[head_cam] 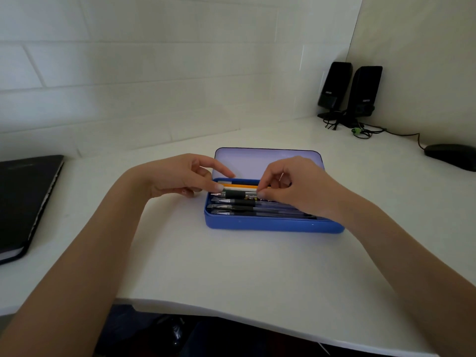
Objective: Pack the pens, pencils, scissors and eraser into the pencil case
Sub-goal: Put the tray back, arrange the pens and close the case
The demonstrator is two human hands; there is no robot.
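A black notebook (pixel 24 202) lay at the left edge of the white desk (pixel 231 266), well apart from everything else, with bare desktop between it and the case. The left hand (pixel 180 177) reached in over that open stretch, its thumb and forefinger touching the left end of a pen (pixel 238 194) with a dark grip, the other fingers loosely extended. The blue pencil case (pixel 270 225) sat near the middle of the desk, lid (pixel 257 161) standing open toward the wall. Inside, several dark pens (pixel 239 208) lay side by side along the near wall, and an orange pencil (pixel 240 185) and a pale one lay along the far wall. The right hand (pixel 296 186) pinched the same pen at its right end, fingers curled, its wrist crossing the case's right portion. Broad bare desk ran from the case to the curved front edge. At the far right corner stood two black speakers (pixel 350 88) with tangled cables, and a black mouse (pixel 450 155) lay near the right edge.
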